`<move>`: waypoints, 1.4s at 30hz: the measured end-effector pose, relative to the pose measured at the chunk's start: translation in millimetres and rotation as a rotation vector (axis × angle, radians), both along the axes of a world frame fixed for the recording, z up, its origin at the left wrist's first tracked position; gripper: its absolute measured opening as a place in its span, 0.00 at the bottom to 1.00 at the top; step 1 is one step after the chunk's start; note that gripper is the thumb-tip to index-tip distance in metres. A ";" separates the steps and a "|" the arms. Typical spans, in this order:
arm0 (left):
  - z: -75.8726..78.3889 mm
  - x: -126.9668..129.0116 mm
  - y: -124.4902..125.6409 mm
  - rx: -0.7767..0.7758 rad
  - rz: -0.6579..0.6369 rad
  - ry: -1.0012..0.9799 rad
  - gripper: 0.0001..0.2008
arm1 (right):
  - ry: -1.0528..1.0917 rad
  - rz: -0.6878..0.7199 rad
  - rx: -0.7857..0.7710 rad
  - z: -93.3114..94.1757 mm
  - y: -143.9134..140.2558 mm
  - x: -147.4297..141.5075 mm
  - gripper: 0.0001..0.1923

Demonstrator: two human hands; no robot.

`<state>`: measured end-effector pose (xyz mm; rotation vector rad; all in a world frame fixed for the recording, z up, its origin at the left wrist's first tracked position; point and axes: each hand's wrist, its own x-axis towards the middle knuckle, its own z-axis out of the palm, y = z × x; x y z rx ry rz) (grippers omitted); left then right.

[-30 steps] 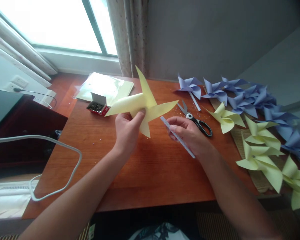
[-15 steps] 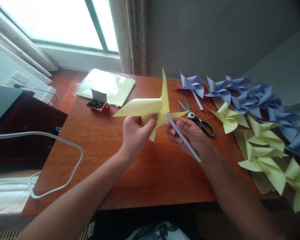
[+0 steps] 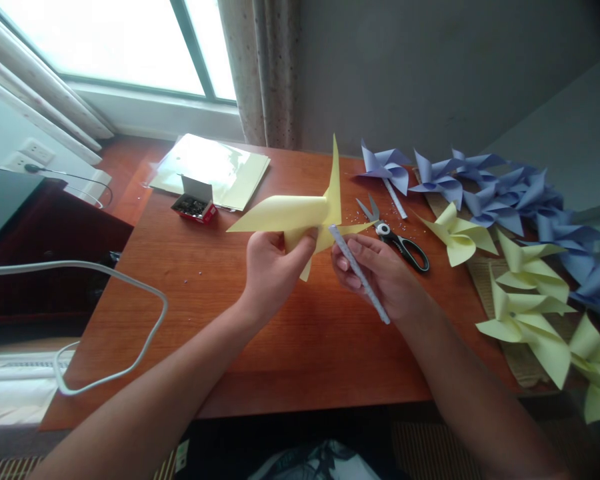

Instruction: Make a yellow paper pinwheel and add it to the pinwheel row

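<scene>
My left hand pinches the centre of a pale yellow paper pinwheel and holds it above the wooden table, blades pointing left, up and right. My right hand grips a thin white paper stick like a pencil. The stick's upper tip sits just right of the pinwheel's centre, close to my left thumb.
Black-handled scissors lie just beyond my right hand. Finished yellow pinwheels and blue pinwheels cover the right side. A small red box of pins and a pack of yellow paper sit at the back left. A white cable loops at the left edge.
My left hand has turned the pinwheel edge-on and shifted it right. My right hand has brought the stick's tip up to the pinwheel's centre.
</scene>
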<state>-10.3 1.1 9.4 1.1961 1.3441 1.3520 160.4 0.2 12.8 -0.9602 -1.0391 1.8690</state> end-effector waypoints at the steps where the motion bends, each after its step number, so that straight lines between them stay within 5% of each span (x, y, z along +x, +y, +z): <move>1: -0.3 -0.1 0.3 0.002 -0.001 -0.007 0.09 | -0.005 -0.004 0.001 -0.3 0.0 -0.3 0.13; 9: 0.5 -1.6 1.1 -0.005 0.008 0.019 0.09 | -0.089 0.003 0.064 0.3 -0.6 0.3 0.20; 21: 1.5 -0.6 1.2 0.011 0.005 0.007 0.10 | 0.018 -0.018 -0.045 -2.1 -2.3 -0.9 0.13; 42: 1.6 0.4 -2.1 0.155 0.047 0.140 0.10 | -0.006 -0.063 -0.047 0.5 0.0 -6.6 0.15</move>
